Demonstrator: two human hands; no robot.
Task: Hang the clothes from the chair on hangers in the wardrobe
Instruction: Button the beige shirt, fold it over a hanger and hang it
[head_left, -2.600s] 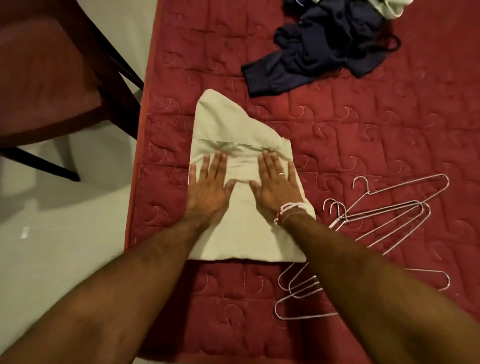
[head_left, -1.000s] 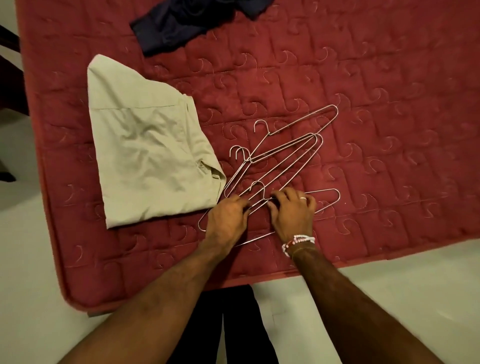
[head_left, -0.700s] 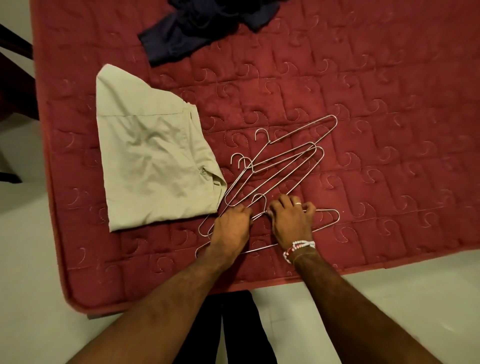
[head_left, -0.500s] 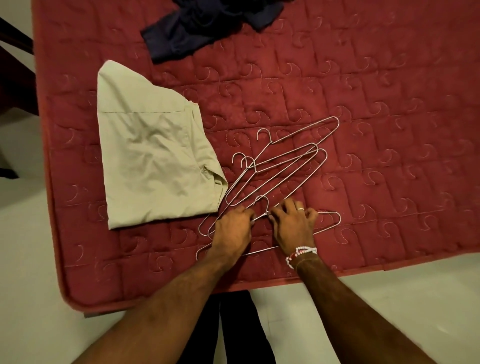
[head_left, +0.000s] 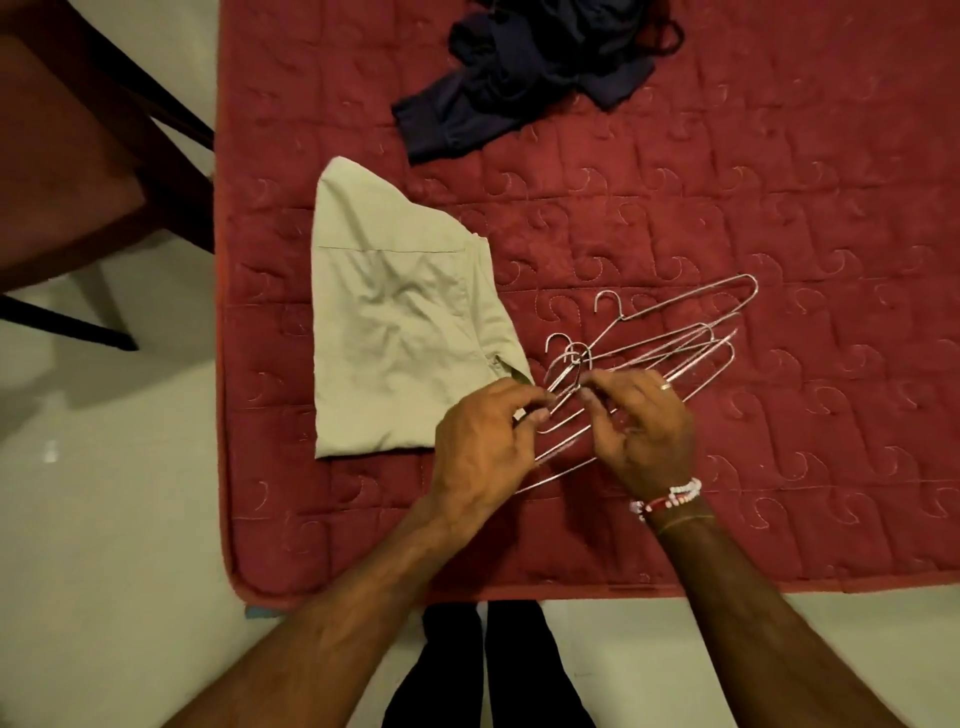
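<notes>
So both hands are working the tangled wire hangers (head_left: 670, 348) on the bed (head_left: 779, 208) — left hand (head_left: 483, 452) fingers pinched on one, right hand (head_left: 641, 431) fingers clamped on another, probably to pull one free. Folded beige garment (head_left: 400, 338) sits just left of the fingers — open quilt to the right.

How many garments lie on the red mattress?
2. The folded beige garment lies near the left edge; the crumpled dark blue garment lies at the top, partly cut off, so more may be hidden.
</notes>
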